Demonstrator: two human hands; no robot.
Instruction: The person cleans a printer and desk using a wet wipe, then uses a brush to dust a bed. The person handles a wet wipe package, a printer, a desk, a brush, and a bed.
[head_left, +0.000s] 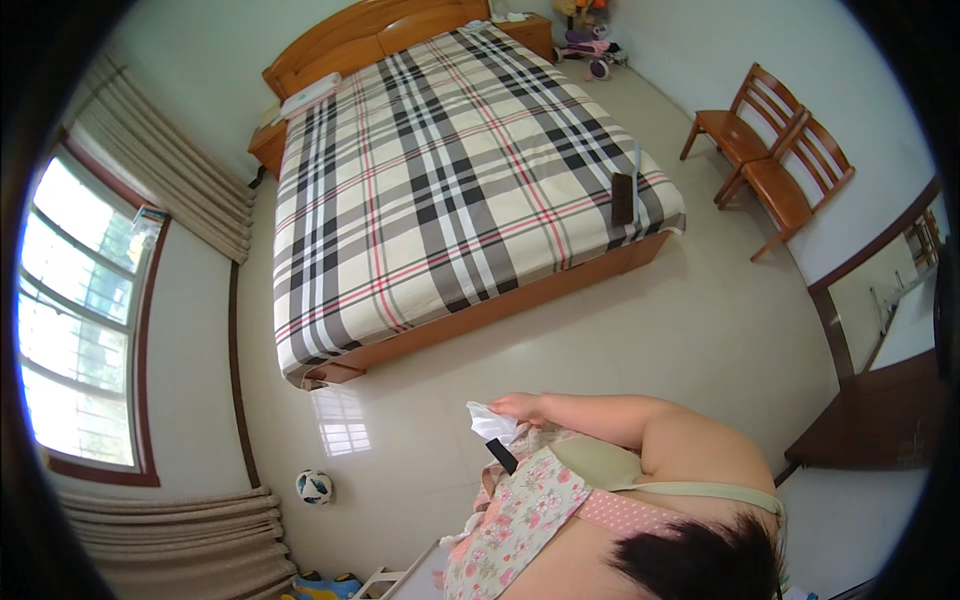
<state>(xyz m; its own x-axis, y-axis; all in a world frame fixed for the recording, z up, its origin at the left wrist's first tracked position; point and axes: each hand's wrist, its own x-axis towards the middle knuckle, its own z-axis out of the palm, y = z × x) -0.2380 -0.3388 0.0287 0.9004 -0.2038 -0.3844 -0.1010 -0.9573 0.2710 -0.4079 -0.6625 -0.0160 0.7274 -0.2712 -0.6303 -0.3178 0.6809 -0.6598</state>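
Observation:
My right hand (519, 407) is closed on a white cloth or tissue (491, 424), held out in front of my body. Just below it, a flat black strip (502, 456) shows against a bunched floral garment (517, 504) with a pink dotted strap. Whether the white piece belongs to that garment cannot be told. My left hand is out of view. Beyond my right hand stands a bed (442, 165) with a plaid sheet. A bed brush (622, 199) with dark bristles rests near its foot corner.
A football (313, 487) lies on the tiled floor (600, 330). Near the lower edge are a blue and yellow toy (324, 586) and part of a pale frame (384, 579). Two wooden chairs (776, 189) line the right wall, beyond a dark brown desk (862, 420).

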